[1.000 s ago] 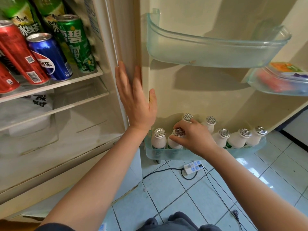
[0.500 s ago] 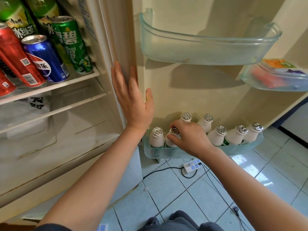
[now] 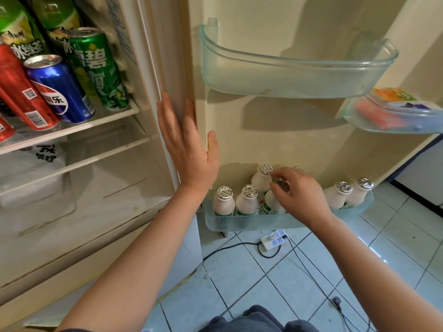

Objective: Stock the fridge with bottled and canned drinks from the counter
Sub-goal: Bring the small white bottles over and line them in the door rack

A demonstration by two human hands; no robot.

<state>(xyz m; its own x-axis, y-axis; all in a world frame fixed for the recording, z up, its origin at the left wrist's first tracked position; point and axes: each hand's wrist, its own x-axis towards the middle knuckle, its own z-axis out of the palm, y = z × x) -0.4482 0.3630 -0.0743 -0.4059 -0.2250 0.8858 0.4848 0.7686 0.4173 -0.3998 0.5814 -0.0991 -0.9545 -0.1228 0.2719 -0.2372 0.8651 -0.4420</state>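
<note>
1. Thumb and fingers of the right hand (image 3: 299, 195) now pinch the foil cap of a white bottle (image 3: 272, 203) standing in the lower door bin (image 3: 239, 224); that hand has shifted toward three o'clock, and the bottle leans toward one o'clock
2. The second bottle (image 3: 247, 200) from the bin's nine o'clock end, covered by that hand half a second ago, stands uncovered just beside the pinched one
3. The left hand (image 3: 189, 149) stays released, fingers straight, palm flat against the fridge frame (image 3: 163, 56) at eleven o'clock of the bin
4. The blue can (image 3: 60, 89) and its neighbours stand on the fridge shelf (image 3: 107, 118) at far nine o'clock, unmoved
</note>
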